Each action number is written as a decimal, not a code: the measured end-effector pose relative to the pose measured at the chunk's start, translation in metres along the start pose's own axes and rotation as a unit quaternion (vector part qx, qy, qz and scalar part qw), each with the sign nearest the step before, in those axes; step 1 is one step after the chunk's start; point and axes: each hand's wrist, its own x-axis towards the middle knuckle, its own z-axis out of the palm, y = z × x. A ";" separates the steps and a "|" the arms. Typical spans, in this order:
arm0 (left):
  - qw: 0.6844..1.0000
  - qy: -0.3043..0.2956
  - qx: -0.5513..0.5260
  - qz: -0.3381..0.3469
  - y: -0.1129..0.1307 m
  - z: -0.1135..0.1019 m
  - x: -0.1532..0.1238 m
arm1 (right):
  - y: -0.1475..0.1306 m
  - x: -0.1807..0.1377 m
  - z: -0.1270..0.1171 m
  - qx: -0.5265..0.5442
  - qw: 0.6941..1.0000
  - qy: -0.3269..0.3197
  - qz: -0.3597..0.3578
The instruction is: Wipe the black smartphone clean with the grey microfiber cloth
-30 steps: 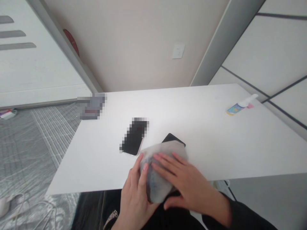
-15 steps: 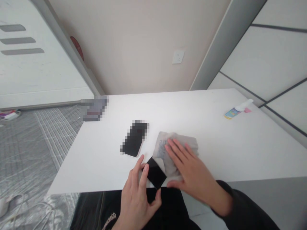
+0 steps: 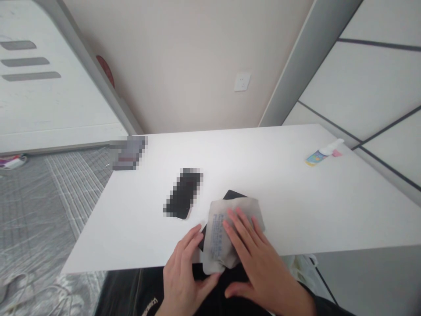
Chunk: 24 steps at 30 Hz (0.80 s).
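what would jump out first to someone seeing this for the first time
Most striking is the pair of hands at the near edge of the white table: the right hand presses a grey cloth flat over a black device, while the left hand steadies its near end. Beside them to the left lies a second dark phone, and a small spray bottle lies on its side at the far right of the table.

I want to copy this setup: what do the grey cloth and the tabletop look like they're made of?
Grey cloth: apparently soft matte fabric, maybe microfibre; it drapes and creases under the right hand. Table: smooth white board, likely laminate; even sheen, thin flat edge.
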 end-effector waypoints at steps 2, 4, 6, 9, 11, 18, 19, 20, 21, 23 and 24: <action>0.999 0.011 -0.030 0.009 -0.004 0.000 -0.001 | -0.017 0.001 0.003 0.013 0.999 0.009 -0.038; 0.999 0.020 -0.041 0.023 -0.006 0.000 0.000 | -0.022 0.003 0.003 0.020 0.997 0.008 -0.076; 0.999 0.026 -0.033 0.027 -0.006 0.000 0.002 | -0.015 0.007 0.001 0.018 0.995 -0.001 -0.102; 0.999 0.025 -0.034 0.015 -0.005 0.000 0.005 | 0.007 0.017 -0.006 -0.006 0.997 0.007 -0.070; 0.999 0.024 -0.045 0.011 -0.004 -0.001 0.004 | 0.016 0.023 -0.010 -0.020 0.999 0.023 -0.021; 0.999 0.003 -0.051 0.006 -0.009 -0.004 -0.005 | -0.013 0.024 -0.001 -0.002 0.992 0.030 -0.123; 0.998 0.007 -0.057 0.014 -0.010 -0.004 -0.004 | -0.011 0.024 0.000 -0.007 0.991 0.034 -0.131; 0.998 0.012 -0.063 0.017 -0.009 -0.003 -0.004 | -0.008 0.025 0.001 -0.013 0.991 0.039 -0.124; 0.997 0.017 -0.068 0.015 -0.009 -0.003 -0.002 | -0.002 0.026 0.001 -0.021 0.994 0.046 -0.101; 0.997 0.024 -0.071 0.004 -0.007 -0.001 0.002 | 0.010 0.030 -0.002 -0.033 0.997 0.061 -0.031; 0.997 0.023 -0.069 0.000 -0.006 0.000 0.004 | 0.014 0.032 -0.003 -0.038 0.997 0.067 -0.001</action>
